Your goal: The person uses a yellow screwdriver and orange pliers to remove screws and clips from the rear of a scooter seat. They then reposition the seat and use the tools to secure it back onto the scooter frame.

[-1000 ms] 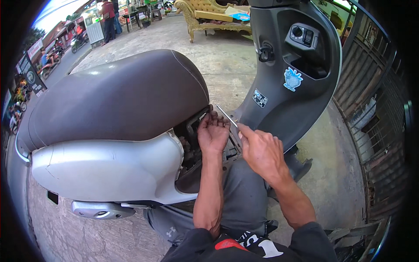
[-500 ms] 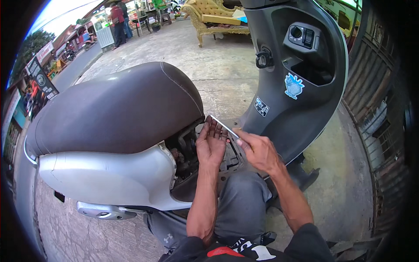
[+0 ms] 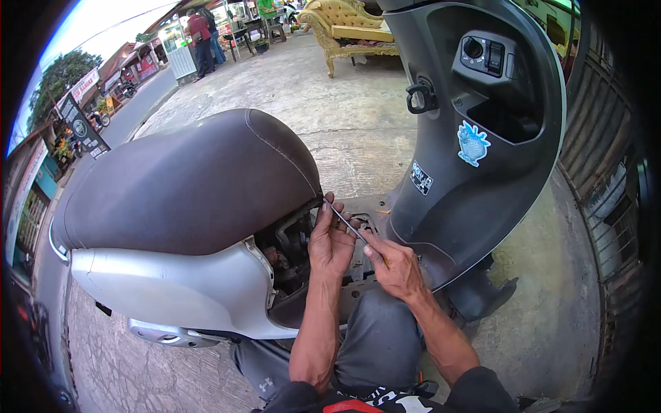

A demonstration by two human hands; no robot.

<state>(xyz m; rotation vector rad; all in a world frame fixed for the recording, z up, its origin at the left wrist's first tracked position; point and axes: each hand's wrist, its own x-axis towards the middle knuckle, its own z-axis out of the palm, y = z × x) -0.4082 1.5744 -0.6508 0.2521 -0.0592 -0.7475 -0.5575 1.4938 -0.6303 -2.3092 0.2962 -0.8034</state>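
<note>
My right hand [image 3: 397, 268] is closed round the handle of a screwdriver [image 3: 346, 221], mostly hidden in the fist. Its thin metal shaft slants up and left to the front end of the brown seat. My left hand [image 3: 332, 241] is turned palm up, with thumb and forefinger pinching near the shaft's tip and the other fingers loosely bent beneath. Both hands are over the opened body of a scooter, beside the front of its seat [image 3: 200, 179]. Dark inner parts [image 3: 292, 241] show in the opening left of my left hand.
The grey front shield [image 3: 441, 186] rises on the right, with a hook [image 3: 421, 96] and a blue sticker. A silver side panel [image 3: 165, 282] runs below the seat. My knee [image 3: 382, 323] is under my hands. Beyond stand a gold sofa [image 3: 354, 34] and people [image 3: 200, 41] near a stall.
The view has shifted slightly. My left thumb and forefinger have closed at the screwdriver's tip, and the shaft now lies more steeply. My right hand has moved down a little with the handle.
</note>
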